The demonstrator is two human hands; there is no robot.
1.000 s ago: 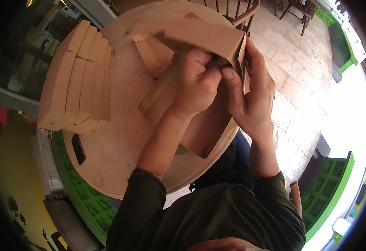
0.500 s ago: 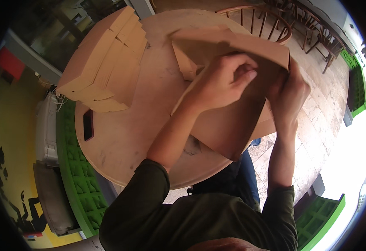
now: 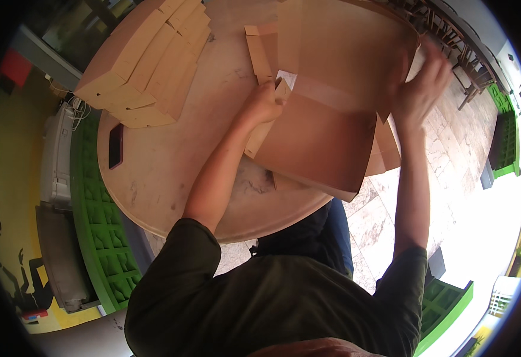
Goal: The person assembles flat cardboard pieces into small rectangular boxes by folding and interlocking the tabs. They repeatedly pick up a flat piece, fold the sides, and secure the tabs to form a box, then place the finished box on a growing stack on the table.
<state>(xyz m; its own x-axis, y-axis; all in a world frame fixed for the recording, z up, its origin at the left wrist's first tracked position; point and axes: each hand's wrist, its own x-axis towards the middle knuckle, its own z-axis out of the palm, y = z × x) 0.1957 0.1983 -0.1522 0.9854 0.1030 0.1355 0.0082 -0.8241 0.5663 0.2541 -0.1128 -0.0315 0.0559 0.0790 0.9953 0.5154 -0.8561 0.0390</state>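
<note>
While unfolded: cardboard box (image 3: 326, 137) between both hands.

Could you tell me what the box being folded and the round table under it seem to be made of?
The box looks like plain brown cardboard: matte, thin, with creased flaps. The round table seems pale stone or a stone-look laminate: smooth, faintly veined and marked.
</note>
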